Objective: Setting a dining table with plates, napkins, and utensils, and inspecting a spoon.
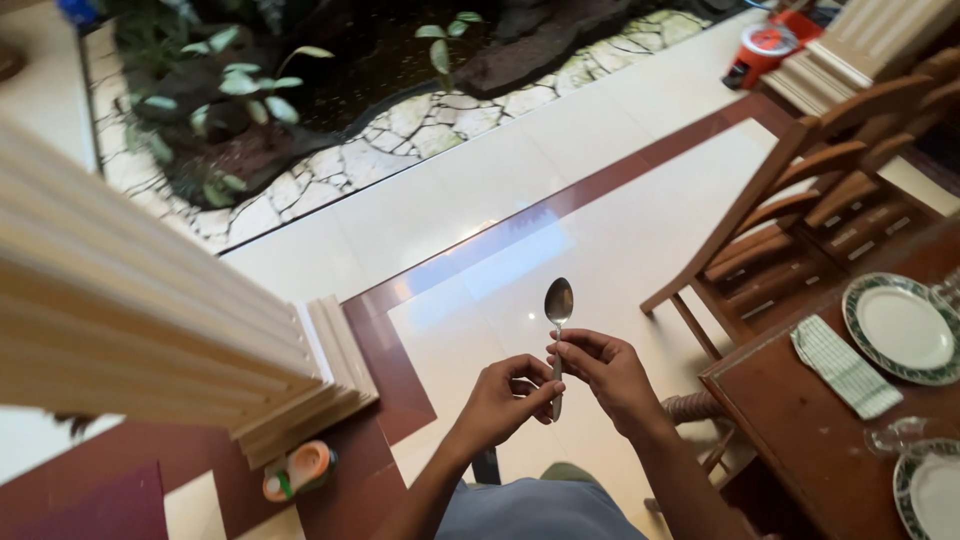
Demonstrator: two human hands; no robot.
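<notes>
Both hands meet low in the middle of the view around a metal spoon (558, 318). The right hand (605, 375) pinches the handle just under the bowl with fingertips closed on it; the left hand (503, 400), at about 8 o'clock from the right, curls its fingers around the lower end of the handle, thumb touching it. The spoon stands upright, bowl at 12 o'clock, well above the floor.

It is a plain, silver-coloured spoon with an oval bowl that looks dull grey and a slim handle, mostly hidden by the fingers.

Beneath lies a pale tiled floor (520, 190) with a dark red border. At 3 o'clock from the hands, a dark wooden table (800, 410) carries a green-rimmed white plate (900, 328) and a folded green-striped napkin (845, 365) just beside it. Wooden chairs (800, 215) stand at 2 o'clock. A fluted cream column (130, 320) fills the 9 o'clock side, close to the left arm. At 11 o'clock, well apart, a stone-edged pond with plants (300, 100).
</notes>
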